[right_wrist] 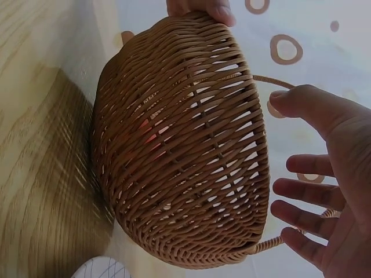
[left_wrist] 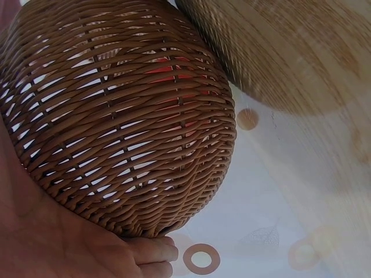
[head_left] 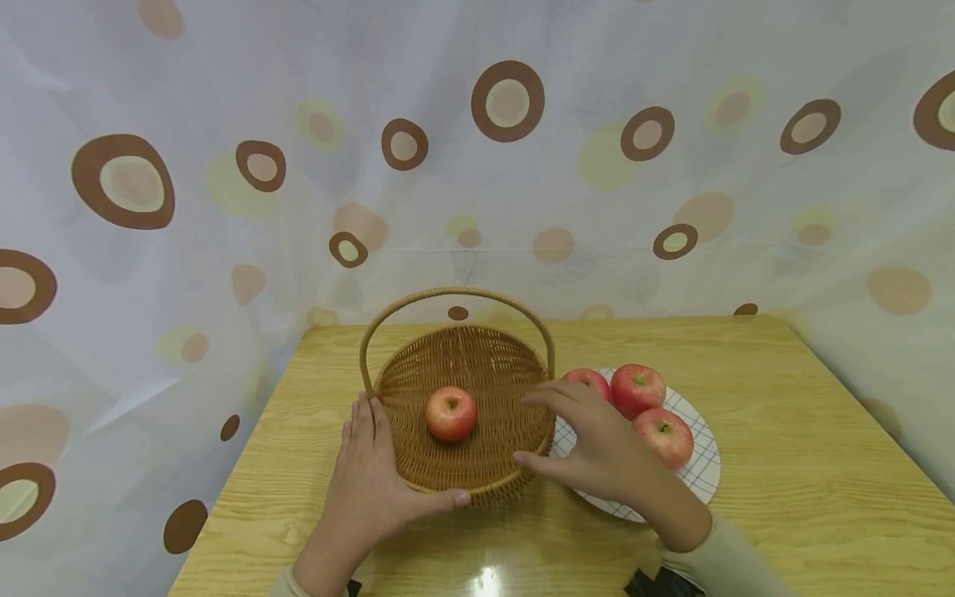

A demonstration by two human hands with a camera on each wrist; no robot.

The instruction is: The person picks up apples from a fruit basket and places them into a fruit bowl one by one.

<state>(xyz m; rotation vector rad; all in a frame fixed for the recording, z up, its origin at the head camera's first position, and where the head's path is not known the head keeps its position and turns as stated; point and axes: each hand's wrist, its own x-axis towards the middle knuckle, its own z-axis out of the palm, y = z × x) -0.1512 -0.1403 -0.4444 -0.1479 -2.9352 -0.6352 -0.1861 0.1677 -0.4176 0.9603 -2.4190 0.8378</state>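
Observation:
A round wicker basket (head_left: 466, 365) with a tall arched handle stands on the table, a red apple (head_left: 452, 414) inside it. My left hand (head_left: 369, 481) holds the basket's left side, its fingers at the rim near the handle's foot and its thumb along the front rim. Over the right rim is my right hand (head_left: 597, 439), fingers and thumb spread apart with nothing between them. In the right wrist view its fingers (right_wrist: 307, 191) show beside the rim. Through the weave in the left wrist view, red shows from the apple (left_wrist: 174, 92).
Right of the basket lies a plate (head_left: 701, 477) with a blue check pattern, partly hidden by my right hand and forearm. Red apples (head_left: 637, 390) sit on it. A pale dotted sheet (head_left: 448, 166) hangs behind the wooden table (head_left: 806, 464) and at both sides.

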